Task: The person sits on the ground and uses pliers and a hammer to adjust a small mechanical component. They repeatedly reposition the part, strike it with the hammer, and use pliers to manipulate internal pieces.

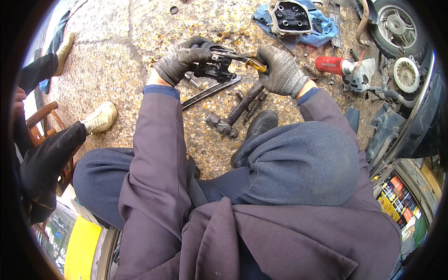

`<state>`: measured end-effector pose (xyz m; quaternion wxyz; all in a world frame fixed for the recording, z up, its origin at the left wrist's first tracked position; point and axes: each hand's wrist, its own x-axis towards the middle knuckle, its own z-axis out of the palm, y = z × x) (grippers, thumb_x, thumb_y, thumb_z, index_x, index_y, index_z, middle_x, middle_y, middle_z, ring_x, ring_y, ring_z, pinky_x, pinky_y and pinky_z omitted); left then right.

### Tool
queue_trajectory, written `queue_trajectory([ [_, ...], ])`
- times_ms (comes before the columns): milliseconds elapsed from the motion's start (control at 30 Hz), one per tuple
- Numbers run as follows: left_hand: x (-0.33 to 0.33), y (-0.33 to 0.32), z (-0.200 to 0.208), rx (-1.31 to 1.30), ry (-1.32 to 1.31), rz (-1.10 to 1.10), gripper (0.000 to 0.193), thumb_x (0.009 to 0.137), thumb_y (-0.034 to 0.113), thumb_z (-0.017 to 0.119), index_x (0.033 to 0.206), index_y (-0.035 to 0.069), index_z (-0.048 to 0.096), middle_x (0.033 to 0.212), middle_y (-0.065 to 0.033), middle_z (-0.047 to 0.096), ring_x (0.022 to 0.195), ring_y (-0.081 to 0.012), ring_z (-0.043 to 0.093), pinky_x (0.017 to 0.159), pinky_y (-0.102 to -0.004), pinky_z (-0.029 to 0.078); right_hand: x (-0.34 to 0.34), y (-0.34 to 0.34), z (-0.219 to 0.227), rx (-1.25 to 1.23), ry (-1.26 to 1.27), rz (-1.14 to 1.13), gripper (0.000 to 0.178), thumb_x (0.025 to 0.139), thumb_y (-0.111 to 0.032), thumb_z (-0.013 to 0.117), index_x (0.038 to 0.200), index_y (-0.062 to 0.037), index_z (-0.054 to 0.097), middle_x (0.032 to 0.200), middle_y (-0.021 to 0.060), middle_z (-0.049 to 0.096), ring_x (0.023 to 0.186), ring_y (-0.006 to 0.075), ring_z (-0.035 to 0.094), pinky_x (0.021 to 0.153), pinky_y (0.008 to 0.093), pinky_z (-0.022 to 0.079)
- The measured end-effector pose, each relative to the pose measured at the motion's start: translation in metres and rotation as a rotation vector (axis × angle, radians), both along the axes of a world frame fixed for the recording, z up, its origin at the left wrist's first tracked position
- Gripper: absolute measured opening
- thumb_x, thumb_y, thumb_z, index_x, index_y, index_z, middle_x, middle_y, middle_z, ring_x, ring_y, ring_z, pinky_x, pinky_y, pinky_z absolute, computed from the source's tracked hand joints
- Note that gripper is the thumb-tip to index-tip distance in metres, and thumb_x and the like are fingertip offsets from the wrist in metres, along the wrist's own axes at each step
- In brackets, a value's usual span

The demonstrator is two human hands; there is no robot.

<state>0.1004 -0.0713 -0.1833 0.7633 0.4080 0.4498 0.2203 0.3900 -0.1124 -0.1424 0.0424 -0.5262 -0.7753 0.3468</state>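
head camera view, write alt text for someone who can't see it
A person's gloved left hand holds a dark metal part, and the gloved right hand holds a yellow-handled tool up to it. On the speckled ground lie a hammer and, farther right, a red spray can near a wheel.

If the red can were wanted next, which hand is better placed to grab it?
Probably the right hand: it is nearer the red can, though it grips a yellow-handled tool. The left hand is farther and holds a black part.
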Motion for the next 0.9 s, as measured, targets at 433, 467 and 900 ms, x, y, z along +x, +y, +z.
queue_trajectory([
  [433,0.018,-0.005,0.009,0.061,0.099,0.034,0.055,0.079,0.031,0.075,0.125,0.005,0.059,0.107,-0.0035,0.065,0.093,-0.015,0.062,0.083,-0.0302,0.051,0.005,-0.004,-0.013,0.064,0.001,-0.092,0.024,0.078,-0.013,0.071,0.099,-0.0036,0.064,0.092,0.021,0.065,0.087,0.0409,0.065,0.078,0.046,0.054],
  [467,0.017,-0.004,0.009,0.065,0.102,0.009,0.055,0.079,0.033,0.075,0.124,0.006,0.059,0.106,-0.0029,0.064,0.092,-0.0148,0.061,0.083,-0.0304,0.051,0.008,-0.005,-0.014,0.082,0.014,-0.064,0.024,0.079,-0.015,0.072,0.099,-0.0036,0.065,0.094,0.0208,0.065,0.087,0.0402,0.065,0.078,0.0453,0.054],
  [900,0.01,-0.008,0.004,-0.01,0.01,-0.07,0.047,0.083,0.041,0.072,0.115,0.009,0.061,0.09,0.0002,0.061,0.082,-0.0095,0.057,0.073,-0.026,0.047,0.019,-0.008,-0.024,0.172,0.257,0.089,0.032,0.083,-0.015,0.075,0.111,-0.0007,0.068,0.112,0.017,0.062,0.098,0.033,0.066,0.085,0.0375,0.056],
])
